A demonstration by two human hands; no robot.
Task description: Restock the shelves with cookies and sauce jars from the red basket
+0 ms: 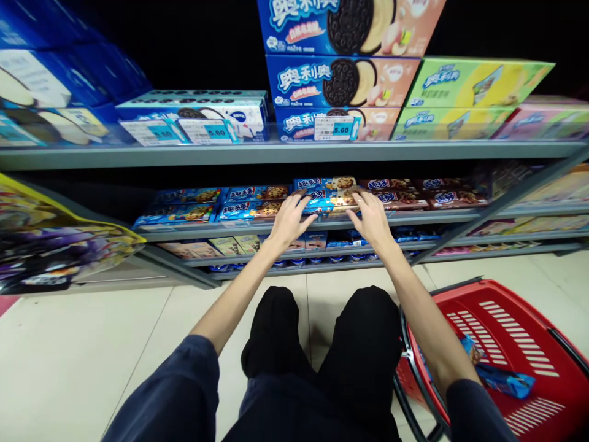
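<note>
I crouch before a store shelf. My left hand and my right hand each hold one end of a blue chocolate-chip cookie packet lying on a stack at the front of the middle shelf. Another blue packet of the same kind lies just behind it. More blue packets sit to the left and brown ones to the right.
A red shopping basket stands on the tiled floor at my right, with a blue packet inside. Sandwich-cookie boxes and price tags fill the upper shelf. Lower shelves hold more packets. My knees are below the hands.
</note>
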